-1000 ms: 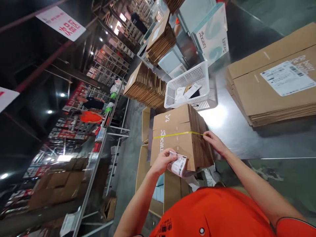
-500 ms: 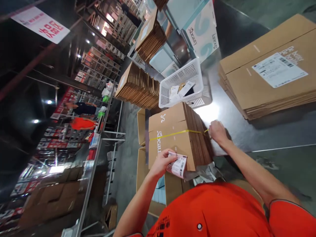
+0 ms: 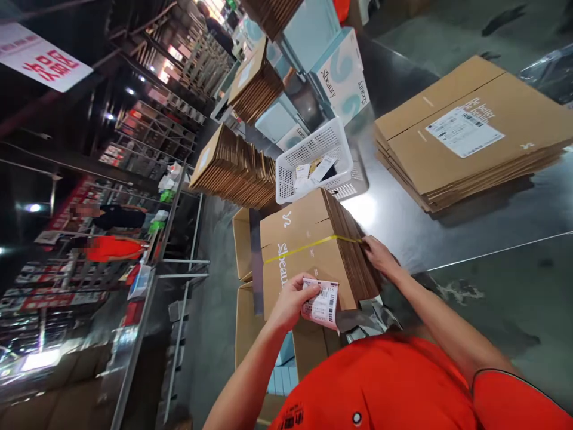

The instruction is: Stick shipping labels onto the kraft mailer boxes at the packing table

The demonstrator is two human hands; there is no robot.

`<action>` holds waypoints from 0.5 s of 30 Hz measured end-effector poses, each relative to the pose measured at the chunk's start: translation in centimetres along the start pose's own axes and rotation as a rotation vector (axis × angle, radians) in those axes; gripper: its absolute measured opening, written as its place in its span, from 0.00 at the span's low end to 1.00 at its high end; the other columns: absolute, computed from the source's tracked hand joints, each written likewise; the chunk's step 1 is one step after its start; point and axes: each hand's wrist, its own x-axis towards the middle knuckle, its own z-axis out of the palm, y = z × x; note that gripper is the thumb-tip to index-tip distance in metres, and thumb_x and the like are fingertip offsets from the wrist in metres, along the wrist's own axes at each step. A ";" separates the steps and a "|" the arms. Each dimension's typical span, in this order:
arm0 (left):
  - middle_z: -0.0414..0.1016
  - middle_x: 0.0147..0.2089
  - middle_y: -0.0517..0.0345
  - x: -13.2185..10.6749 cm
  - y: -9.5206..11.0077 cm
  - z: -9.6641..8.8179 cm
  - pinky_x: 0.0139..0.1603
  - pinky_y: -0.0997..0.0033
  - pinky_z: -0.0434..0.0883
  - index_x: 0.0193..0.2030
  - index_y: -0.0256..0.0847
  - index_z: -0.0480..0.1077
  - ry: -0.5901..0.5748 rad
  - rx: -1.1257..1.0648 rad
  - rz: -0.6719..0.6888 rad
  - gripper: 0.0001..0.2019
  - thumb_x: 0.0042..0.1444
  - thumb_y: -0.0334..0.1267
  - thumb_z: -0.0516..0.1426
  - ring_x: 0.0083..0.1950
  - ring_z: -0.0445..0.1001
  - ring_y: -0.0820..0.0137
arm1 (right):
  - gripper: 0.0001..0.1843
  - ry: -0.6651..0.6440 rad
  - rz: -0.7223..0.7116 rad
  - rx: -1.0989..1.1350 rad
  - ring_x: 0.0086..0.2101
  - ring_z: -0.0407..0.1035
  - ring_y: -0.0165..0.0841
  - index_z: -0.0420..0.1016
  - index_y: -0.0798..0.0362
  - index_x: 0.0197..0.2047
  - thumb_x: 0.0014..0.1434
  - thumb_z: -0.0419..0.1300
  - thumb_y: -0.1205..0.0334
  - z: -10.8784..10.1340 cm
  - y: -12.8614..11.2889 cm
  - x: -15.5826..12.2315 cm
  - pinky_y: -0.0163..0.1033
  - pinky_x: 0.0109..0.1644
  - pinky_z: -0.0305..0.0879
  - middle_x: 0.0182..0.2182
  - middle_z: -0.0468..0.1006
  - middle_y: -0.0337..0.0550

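Where a thin yellow plastic strap (image 3: 313, 249) cinches it, the stack of flattened brown corrugated cartons (image 3: 304, 254) shows ridged, fluted edges down one side and a white printed logo on its smooth kraft face. It lies at the edge of the brushed steel bench (image 3: 403, 242). The left grip (image 3: 290, 301) pinches a curled pink-and-white barcode label (image 3: 320, 304) between thumb and fingers, over the stack's face. The right grip (image 3: 379, 255) presses against the fluted edge at the strap's end; whether it pinches the strap, I cannot tell. Just beyond sits a white perforated plastic basket (image 3: 313, 161) holding papers – farther along the bench, a second flat carton stack (image 3: 465, 143) carries a white shipping label.
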 end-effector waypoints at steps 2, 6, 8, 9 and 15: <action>0.71 0.23 0.64 0.0 0.0 0.0 0.25 0.77 0.61 0.28 0.37 0.68 -0.010 0.000 0.004 0.25 0.31 0.50 0.74 0.23 0.66 0.77 | 0.04 0.023 0.037 0.022 0.42 0.68 0.39 0.70 0.51 0.33 0.55 0.55 0.62 -0.1 0.3 -0.1 0.45 0.54 0.64 0.36 0.76 0.46; 0.71 0.23 0.64 0.0 -0.1 0.1 0.25 0.77 0.61 0.28 0.37 0.68 -0.022 -0.005 0.021 0.25 0.31 0.50 0.74 0.23 0.66 0.77 | 0.13 0.174 0.253 0.157 0.32 0.68 0.34 0.65 0.51 0.27 0.59 0.55 0.54 -1.2 1.2 0.8 0.41 0.45 0.67 0.25 0.73 0.40; 0.71 0.23 0.64 0.0 -0.2 0.1 0.24 0.77 0.61 0.28 0.37 0.68 -0.028 -0.009 0.028 0.25 0.31 0.50 0.73 0.23 0.66 0.77 | 0.14 0.288 0.364 0.232 0.28 0.68 0.33 0.62 0.50 0.27 0.63 0.49 0.54 -1.7 1.5 1.7 0.40 0.40 0.67 0.22 0.70 0.38; 0.71 0.23 0.64 0.0 -0.2 0.1 0.24 0.77 0.61 0.28 0.37 0.68 -0.030 -0.010 0.032 0.25 0.31 0.50 0.73 0.23 0.65 0.77 | 0.14 0.329 0.396 0.276 0.27 0.68 0.32 0.61 0.50 0.28 0.64 0.47 0.54 -2.1 1.5 2.1 0.39 0.38 0.68 0.21 0.70 0.37; 0.70 0.23 0.64 -0.2 -0.1 0.1 0.26 0.76 0.62 0.28 0.37 0.69 -0.046 -0.011 0.071 0.25 0.31 0.51 0.73 0.24 0.66 0.76 | 0.15 0.426 0.358 0.578 0.18 0.59 0.26 0.62 0.51 0.37 0.69 0.45 0.50 -6.5 -0.7 1.8 0.33 0.26 0.64 0.16 0.57 0.28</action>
